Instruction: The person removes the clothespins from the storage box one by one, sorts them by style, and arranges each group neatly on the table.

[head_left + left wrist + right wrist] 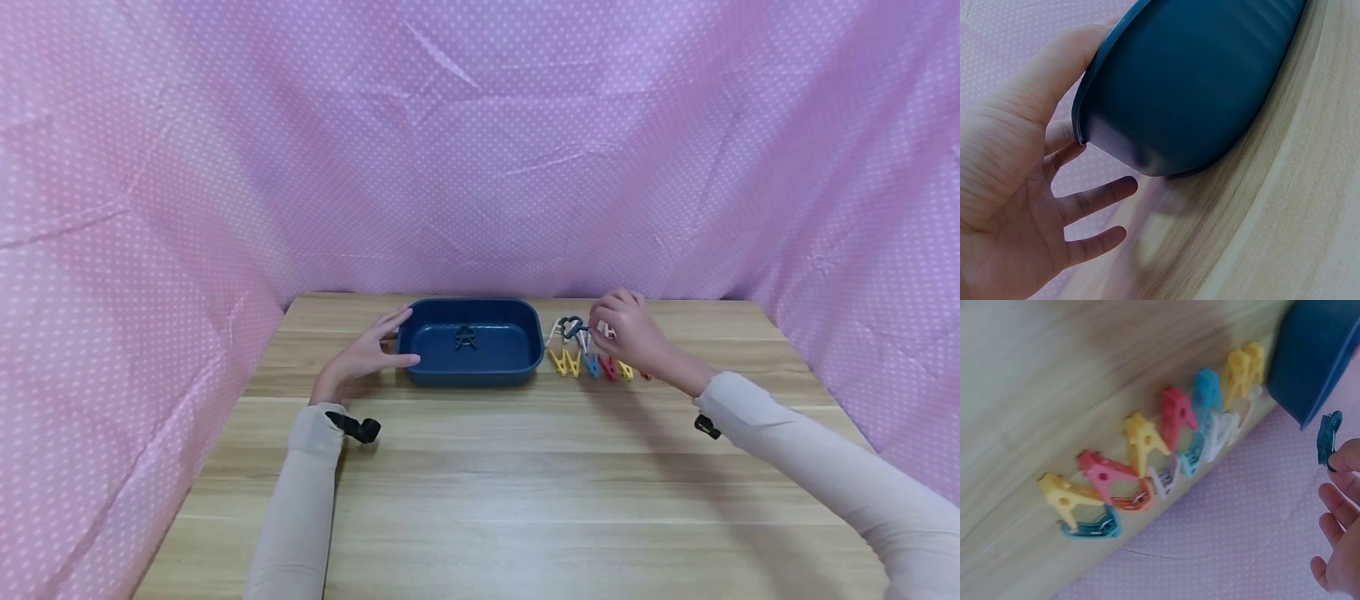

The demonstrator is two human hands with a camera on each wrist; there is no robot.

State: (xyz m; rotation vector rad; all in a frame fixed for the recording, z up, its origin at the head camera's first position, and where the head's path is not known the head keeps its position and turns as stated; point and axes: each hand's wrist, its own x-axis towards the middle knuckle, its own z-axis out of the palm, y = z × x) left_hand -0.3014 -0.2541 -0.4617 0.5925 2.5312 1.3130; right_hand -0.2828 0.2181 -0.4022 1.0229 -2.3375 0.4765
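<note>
A dark blue basin [475,375] sits on the table with one dark green clip [466,337] inside it. At its left end my left hand [369,348] holds the rim, its thumb over the edge; the left wrist view shows the other fingers spread by the end wall. My right hand [628,329] pinches another dark green clip [572,327], with a looped outline, between thumb and fingertips. It hovers above the clothespins, right of the basin. In the right wrist view the pinched clip [1329,439] is near the basin's edge.
Several clothespins lie in rows right of the basin: yellow [1147,444], red [1179,417], blue [1207,390], with teal [1094,528], orange [1135,499] and pale ones behind. A pink dotted cloth [480,183] hangs behind the wooden table [465,492].
</note>
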